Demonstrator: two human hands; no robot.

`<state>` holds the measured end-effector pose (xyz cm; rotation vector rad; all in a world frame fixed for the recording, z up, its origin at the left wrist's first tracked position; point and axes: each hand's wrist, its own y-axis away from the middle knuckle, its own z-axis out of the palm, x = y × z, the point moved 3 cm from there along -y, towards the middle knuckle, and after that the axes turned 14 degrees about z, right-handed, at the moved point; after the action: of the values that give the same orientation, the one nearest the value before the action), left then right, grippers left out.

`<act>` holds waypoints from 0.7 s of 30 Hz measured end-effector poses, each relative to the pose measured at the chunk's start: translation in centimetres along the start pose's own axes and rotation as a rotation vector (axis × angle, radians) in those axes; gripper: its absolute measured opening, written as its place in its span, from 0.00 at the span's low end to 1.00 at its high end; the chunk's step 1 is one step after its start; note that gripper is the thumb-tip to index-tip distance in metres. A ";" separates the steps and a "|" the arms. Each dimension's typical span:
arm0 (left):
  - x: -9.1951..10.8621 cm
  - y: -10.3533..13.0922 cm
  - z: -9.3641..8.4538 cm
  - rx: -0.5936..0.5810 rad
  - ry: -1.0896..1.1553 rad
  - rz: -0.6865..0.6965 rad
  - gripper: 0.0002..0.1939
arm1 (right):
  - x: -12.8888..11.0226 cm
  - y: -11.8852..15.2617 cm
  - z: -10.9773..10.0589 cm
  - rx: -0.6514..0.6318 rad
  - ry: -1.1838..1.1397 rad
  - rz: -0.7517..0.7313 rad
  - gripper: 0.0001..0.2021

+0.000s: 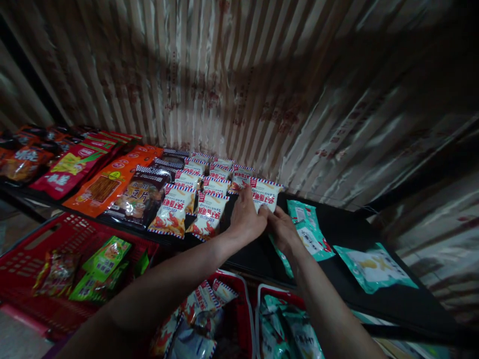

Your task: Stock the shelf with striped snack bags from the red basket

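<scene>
A white snack bag (265, 192) with red lettering and striped edges is held over the black shelf. My left hand (247, 215) grips its lower left side, one finger pointing up along it. At its lower right corner, my right hand (283, 229) has its fingers closed on the same bag. Some fingertips are hidden behind the bag. Several matching bags stand in rows to the left, among them a front bag (207, 214) and another bag (172, 209). Just right of my right hand lie teal snack packets (312, 239).
Left along the shelf (337, 219) are dark bags (136, 194), orange packs (112, 182) and pink packs (71, 167). Below stand a red basket (22, 249) and a red basket with white rim (243, 294) holding snack bags. A teal packet (374, 267) lies farther right. Corrugated sheeting (232, 75) backs the shelf.
</scene>
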<state>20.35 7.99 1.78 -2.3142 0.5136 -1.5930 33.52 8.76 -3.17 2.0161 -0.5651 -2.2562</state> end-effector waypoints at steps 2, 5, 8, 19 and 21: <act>0.3 0.5 0.7 -0.018 -0.078 0.064 0.28 | -0.4 -1.8 0.1 -0.001 0.037 0.000 0.20; 0.0 1.1 1.7 -0.060 -0.172 0.055 0.27 | -0.7 -3.8 0.5 0.010 0.091 -0.013 0.19; -0.7 1.1 2.6 -0.108 -0.224 0.014 0.28 | -0.6 -5.3 0.8 0.058 0.173 -0.044 0.19; -3.0 0.1 3.5 -0.152 -0.308 -0.105 0.32 | 1.4 -8.2 1.9 0.164 0.364 -0.210 0.27; -3.2 -0.1 3.6 -0.151 -0.292 -0.100 0.32 | 1.7 -8.3 1.9 0.172 0.390 -0.236 0.28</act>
<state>22.69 9.60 -2.15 -2.6647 0.4678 -1.2607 33.02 16.46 -7.23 2.6442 -0.5206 -1.8903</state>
